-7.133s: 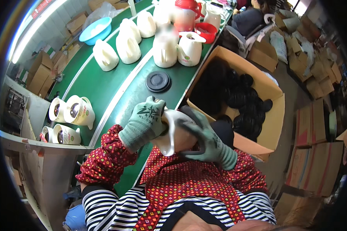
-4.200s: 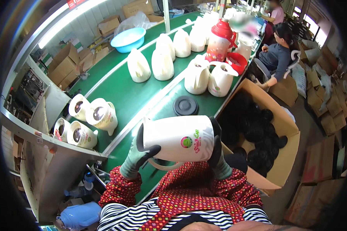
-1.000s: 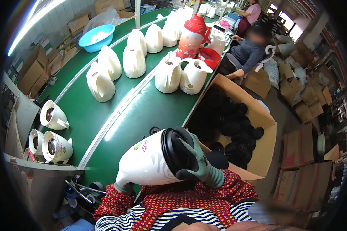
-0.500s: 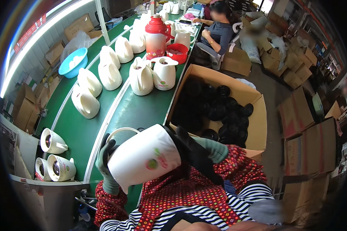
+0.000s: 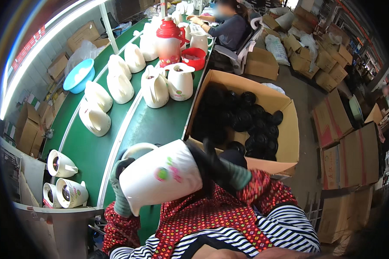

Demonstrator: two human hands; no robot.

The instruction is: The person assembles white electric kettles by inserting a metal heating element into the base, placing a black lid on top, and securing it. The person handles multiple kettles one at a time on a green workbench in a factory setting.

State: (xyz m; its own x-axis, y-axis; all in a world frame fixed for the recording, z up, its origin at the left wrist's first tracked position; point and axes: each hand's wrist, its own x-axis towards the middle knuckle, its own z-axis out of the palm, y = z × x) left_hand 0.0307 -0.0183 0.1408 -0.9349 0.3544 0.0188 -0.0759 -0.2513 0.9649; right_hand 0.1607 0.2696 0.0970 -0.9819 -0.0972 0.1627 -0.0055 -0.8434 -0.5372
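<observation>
A white vacuum jug (image 5: 160,181) with a green and pink print lies on its side in front of my body, its handle up. My left hand (image 5: 120,187), in a grey-green glove with dark fingers, is closed round the spouted end near the handle. At the other end, my right hand (image 5: 222,168), gloved alike, wraps the jug's base with the thumb raised. Black glove and any dark part at that base blend together, so I cannot separate them. Beyond my right hand, a cardboard box (image 5: 285,162) contains several round black plastic parts (image 5: 242,120).
Several white jugs (image 5: 154,88) stand on the green conveyor belt (image 5: 136,127). Farther back are a red flask (image 5: 167,43), a red basin (image 5: 194,62) and a seated person (image 5: 229,30). A blue basin (image 5: 80,77) sits left; cartons (image 5: 358,157) are stacked right.
The jug has turned slightly, bringing its print up and left. My right hand has shifted at the base. The seated person now reaches toward the belt, and the whole view has tilted slightly.
</observation>
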